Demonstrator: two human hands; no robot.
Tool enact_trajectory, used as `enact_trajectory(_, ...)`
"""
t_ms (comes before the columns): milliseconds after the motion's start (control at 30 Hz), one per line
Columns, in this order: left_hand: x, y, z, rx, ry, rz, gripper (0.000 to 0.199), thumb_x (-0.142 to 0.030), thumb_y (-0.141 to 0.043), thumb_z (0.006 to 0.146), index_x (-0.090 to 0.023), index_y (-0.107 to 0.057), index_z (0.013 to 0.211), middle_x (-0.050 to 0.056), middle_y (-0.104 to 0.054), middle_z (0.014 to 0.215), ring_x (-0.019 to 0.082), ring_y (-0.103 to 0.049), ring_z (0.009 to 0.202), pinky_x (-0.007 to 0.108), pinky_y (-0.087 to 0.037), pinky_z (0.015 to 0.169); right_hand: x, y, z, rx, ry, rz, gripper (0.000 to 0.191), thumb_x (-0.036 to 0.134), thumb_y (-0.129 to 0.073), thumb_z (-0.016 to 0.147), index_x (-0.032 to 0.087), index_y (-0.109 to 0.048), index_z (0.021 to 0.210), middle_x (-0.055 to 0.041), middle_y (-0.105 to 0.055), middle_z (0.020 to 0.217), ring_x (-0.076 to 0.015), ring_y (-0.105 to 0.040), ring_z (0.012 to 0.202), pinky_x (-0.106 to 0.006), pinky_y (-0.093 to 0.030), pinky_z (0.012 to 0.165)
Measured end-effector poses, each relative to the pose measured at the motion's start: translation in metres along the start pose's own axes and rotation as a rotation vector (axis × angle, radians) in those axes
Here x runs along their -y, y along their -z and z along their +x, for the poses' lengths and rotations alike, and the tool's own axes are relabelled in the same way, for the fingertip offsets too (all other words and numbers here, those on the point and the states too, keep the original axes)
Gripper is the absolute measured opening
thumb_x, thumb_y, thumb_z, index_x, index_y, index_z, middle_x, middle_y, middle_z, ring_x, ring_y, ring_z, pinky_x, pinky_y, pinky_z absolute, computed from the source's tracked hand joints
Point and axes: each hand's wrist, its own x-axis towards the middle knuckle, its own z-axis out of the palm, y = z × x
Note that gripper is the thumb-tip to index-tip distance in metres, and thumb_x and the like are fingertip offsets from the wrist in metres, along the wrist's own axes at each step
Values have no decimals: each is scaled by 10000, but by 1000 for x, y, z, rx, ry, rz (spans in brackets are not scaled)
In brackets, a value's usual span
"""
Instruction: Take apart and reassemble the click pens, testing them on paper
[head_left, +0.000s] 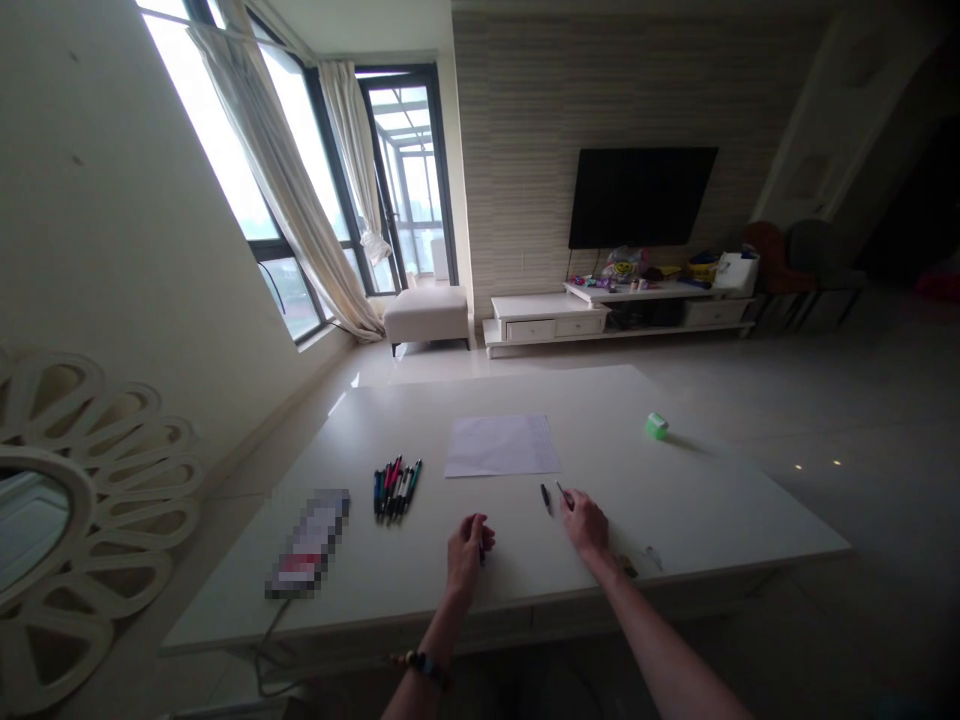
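Note:
My left hand (469,555) is curled closed over a dark pen (481,555), which is mostly hidden by my fingers. My right hand (583,522) pinches a thin dark pen (561,491) by its end, with the tip pointing away from me. Just left of that tip, a small black pen cap (545,498) lies on the white table (600,530). A bundle of several coloured pens (396,488) lies to the left of my hands. Beyond them is a sheet of white paper (501,446).
A blurred, pixelated flat box (309,542) with a cable lies at the table's left. A green cube-shaped object (656,426) stands at the far right. Small items (626,567) lie near the front edge. A flower-shaped mirror (45,520) hangs left.

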Motion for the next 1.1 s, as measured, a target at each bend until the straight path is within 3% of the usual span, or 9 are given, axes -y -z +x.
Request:
enact_trajectory(200,0,-3,-2,-11,-28,42,646,-665,-525,656,-125,-611,1001,-4,-569,559,93,-501,445,209,-386,442,-2,4,1,-5,42,31,254,315,-475,812,183,-652,937,-73,-670,921,-147,-618,745,-207,-394,631)
enact_trajectory(367,2,-2,-2,-12,-45,58,607,-636,-504,690,-123,-620,992,-23,-544,549,76,-461,436,196,-359,430,-2,3,-2,7,62,46,280,343,-457,824,177,-665,910,-67,-670,899,-146,-612,746,-204,-391,635)
enact_trajectory(533,6,1,0,-4,-18,15,570,-601,-546,668,-119,-616,964,9,-598,617,94,-521,476,214,-407,463,-4,2,-3,21,91,88,287,351,-450,831,178,-674,885,-72,-669,902,-151,-614,752,-206,-402,647)
enact_trajectory(667,5,3,1,9,26,-115,560,-547,-644,610,-116,-599,966,73,-667,756,140,-619,599,260,-487,591,-1,8,-5,-23,111,165,335,384,-413,851,167,-669,862,-87,-665,873,-161,-614,753,-224,-420,683)
enact_trajectory(800,1,-3,-3,50,113,-225,545,-517,-706,573,-121,-597,931,153,-680,914,222,-662,787,320,-516,708,25,18,-25,-33,120,328,388,426,-383,870,159,-661,826,-99,-662,824,-175,-605,715,-259,-441,706)
enact_trajectory(967,-1,-21,-11,110,167,-330,505,-472,-742,567,-125,-588,899,175,-669,971,246,-649,873,341,-527,754,75,21,-66,233,248,563,324,429,-432,861,196,-656,884,-76,-676,857,-182,-622,716,-259,-461,661)
enact_trajectory(1100,-2,-26,-14,154,157,-302,482,-460,-739,573,-125,-593,887,156,-682,936,238,-651,861,345,-524,771,89,17,-80,279,218,592,303,405,-425,865,192,-640,862,-73,-679,836,-199,-632,751,-267,-458,672)
